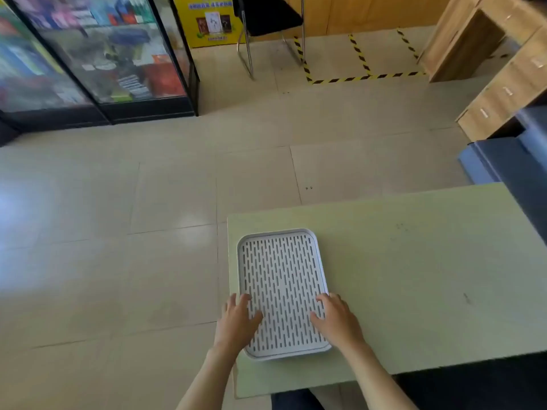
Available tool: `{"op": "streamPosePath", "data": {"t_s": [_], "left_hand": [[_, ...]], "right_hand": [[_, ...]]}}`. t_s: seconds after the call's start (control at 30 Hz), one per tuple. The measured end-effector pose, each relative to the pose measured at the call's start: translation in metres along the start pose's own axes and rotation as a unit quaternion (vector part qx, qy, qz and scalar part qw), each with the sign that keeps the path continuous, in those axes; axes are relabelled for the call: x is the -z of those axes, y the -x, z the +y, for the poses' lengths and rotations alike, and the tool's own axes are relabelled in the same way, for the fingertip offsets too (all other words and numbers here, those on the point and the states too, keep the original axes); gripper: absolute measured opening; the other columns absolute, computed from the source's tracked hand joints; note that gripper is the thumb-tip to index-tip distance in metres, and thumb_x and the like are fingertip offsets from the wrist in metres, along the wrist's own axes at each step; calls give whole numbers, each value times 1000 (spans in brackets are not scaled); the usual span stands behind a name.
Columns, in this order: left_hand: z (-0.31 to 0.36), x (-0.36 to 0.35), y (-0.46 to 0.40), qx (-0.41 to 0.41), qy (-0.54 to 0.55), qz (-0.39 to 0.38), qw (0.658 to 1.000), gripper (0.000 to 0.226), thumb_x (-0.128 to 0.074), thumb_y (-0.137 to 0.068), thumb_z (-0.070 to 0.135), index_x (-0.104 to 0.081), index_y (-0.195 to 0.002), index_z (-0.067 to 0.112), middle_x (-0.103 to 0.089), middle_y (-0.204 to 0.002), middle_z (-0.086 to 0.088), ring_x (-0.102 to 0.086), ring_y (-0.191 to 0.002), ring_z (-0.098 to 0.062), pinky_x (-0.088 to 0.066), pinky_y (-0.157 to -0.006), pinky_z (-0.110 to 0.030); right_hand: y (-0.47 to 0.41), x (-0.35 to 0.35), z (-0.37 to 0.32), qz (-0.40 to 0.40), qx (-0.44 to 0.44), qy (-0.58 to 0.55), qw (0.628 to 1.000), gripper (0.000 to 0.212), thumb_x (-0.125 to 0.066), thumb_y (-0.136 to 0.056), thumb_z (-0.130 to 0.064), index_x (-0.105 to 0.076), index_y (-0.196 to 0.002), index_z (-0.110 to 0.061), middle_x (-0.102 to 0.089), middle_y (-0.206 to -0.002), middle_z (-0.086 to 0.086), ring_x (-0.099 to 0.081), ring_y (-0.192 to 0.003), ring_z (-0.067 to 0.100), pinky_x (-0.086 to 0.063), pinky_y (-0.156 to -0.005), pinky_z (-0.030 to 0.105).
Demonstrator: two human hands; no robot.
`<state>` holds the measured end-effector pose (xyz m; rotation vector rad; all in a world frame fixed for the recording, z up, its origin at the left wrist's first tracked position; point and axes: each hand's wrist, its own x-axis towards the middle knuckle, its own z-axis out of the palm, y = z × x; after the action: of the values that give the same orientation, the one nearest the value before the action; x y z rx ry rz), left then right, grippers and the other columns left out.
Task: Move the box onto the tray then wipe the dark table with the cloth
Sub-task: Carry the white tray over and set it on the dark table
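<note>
A white slotted tray (281,261) lies flat near the left edge of a pale green table (414,276). My left hand (236,324) rests over the tray's near left corner with its fingers spread. My right hand (337,321) rests over the near right corner, fingers also apart. Neither hand curls around anything. A dark surface (488,386) shows at the bottom right, below the pale table's near edge. No box and no cloth are in view.
Tiled floor stretches to the left and ahead. A glass display cabinet (88,54) stands at the far left, a black chair (266,16) at the back. Wooden drawers (503,93) and a blue-grey object (503,164) are at the right.
</note>
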<state>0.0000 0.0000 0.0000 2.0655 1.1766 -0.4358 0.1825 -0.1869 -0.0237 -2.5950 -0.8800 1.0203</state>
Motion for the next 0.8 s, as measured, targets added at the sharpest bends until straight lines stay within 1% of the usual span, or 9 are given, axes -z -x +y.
{"op": "streamPosePath", "data": {"t_s": [0.13, 0.23, 0.3, 0.43, 0.53, 0.63, 0.7, 0.73, 0.8], "left_hand": [[-5, -6, -7, 21, 37, -29, 999, 56, -54, -96, 46, -43, -145, 22, -47, -145, -6, -52, -129, -28, -50, -103, -46], [-8, -13, -11, 32, 65, -46, 996, 51, -54, -97, 46, -45, -142, 23, -48, -140, -4, -58, -119, -25, -56, -95, -40], [-8, -18, -12, 32, 89, -43, 995, 49, -57, -96, 45, -47, -139, 23, -46, -137, -4, -59, -116, -24, -57, -94, -40], [-7, -25, -13, 44, 151, -11, 987, 46, -66, -91, 44, -55, -131, 24, -46, -135, -3, -51, -125, -25, -48, -106, -44], [-5, -26, -13, 50, 215, 24, 975, 36, -72, -90, 39, -61, -122, 29, -49, -133, -3, -49, -127, -27, -43, -109, -47], [-1, -24, -7, 38, 283, 75, 955, 22, -75, -89, 36, -65, -108, 38, -51, -126, 7, -53, -125, -24, -44, -109, -50], [4, -21, -2, 30, 317, 94, 943, 20, -75, -89, 41, -66, -108, 41, -50, -130, 7, -53, -126, -21, -45, -109, -53], [8, -20, -1, 22, 325, 102, 940, 22, -74, -89, 44, -66, -108, 42, -50, -131, 7, -53, -126, -20, -46, -109, -55], [16, -17, 1, -8, 330, 116, 937, 28, -73, -85, 52, -65, -111, 44, -51, -131, 10, -53, -125, -16, -47, -108, -54]], "right_hand": [[-8, -7, 2, -26, -22, -38, 999, 42, -55, -96, -48, -50, -135, -32, -46, -139, -6, -50, -119, 15, -52, -88, 32], [-13, -10, 5, -34, -37, -94, 994, 40, -58, -96, -45, -53, -134, -31, -45, -138, -5, -49, -124, 16, -50, -93, 33], [-16, -11, 7, -34, -48, -141, 988, 36, -60, -96, -42, -56, -131, -31, -45, -138, -5, -47, -128, 17, -47, -100, 34], [-18, -11, 5, -16, -62, -246, 967, 25, -66, -94, -40, -59, -117, -38, -46, -134, -5, -48, -129, 17, -42, -109, 36], [-15, -10, 1, 11, -74, -324, 943, 21, -72, -91, -36, -62, -109, -40, -45, -129, -9, -49, -125, 12, -39, -105, 31], [-6, -9, -6, 40, -71, -387, 918, 21, -74, -91, -34, -65, -109, -39, -43, -127, -16, -49, -120, -1, -36, -100, 26], [3, -8, -11, 57, -67, -414, 906, 21, -74, -91, -33, -66, -110, -37, -45, -130, -13, -46, -118, -8, -37, -97, 23], [8, -8, -13, 75, -69, -430, 897, 21, -74, -91, -30, -67, -110, -37, -45, -132, -12, -47, -118, -9, -37, -96, 21], [16, -6, -14, 114, -76, -455, 880, 22, -74, -92, -28, -67, -111, -36, -45, -134, -9, -47, -120, -8, -37, -98, 23]]}}
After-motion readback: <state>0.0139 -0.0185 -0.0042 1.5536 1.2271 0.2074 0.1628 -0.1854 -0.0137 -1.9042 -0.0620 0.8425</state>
